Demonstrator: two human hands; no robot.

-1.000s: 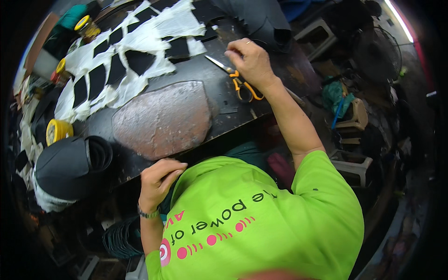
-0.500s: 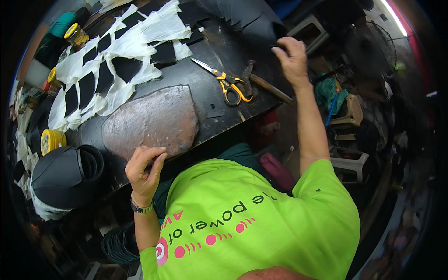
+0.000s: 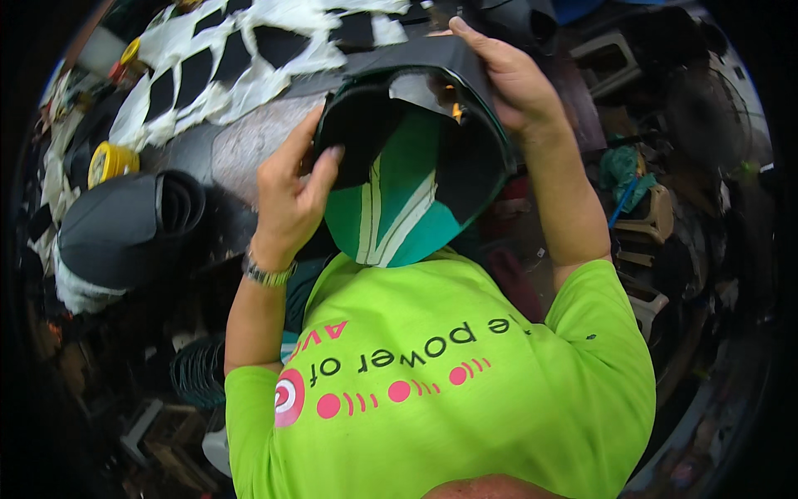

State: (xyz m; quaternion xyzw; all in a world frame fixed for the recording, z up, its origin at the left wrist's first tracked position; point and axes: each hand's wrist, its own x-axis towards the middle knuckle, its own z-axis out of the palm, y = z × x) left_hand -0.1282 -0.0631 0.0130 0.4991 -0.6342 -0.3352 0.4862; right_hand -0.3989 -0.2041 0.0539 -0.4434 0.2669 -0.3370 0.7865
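Between my hands is a hollow black piece point(image 3: 490, 71), bent round into an open loop. Its green lining point(image 3: 403, 216) faces up, with two pale strips meeting in a V near its lower end. My right hand point(image 3: 519, 83) is closed on the upper right edge, thumb along the top. At the left edge my left hand point(image 3: 291, 183) curls round the piece, thumb and fingers bent; part of its fingers is hidden behind the black wall. Through the loop a small orange patch point(image 3: 456, 112) shows, probably the scissors' handle.
A grey-brown slab point(image 3: 245, 145) lies on the dark table, partly covered by my left hand. Ragged white cloth point(image 3: 233, 75) with black patches stretches behind it. To the left are a black roll point(image 3: 116, 229) and a yellow tub point(image 3: 112, 162). Stools point(image 3: 652, 212) stand at right.
The black piece with green lining is now held in front of me. My right hand has come in from the far right, and my left has risen from the slab to the piece.
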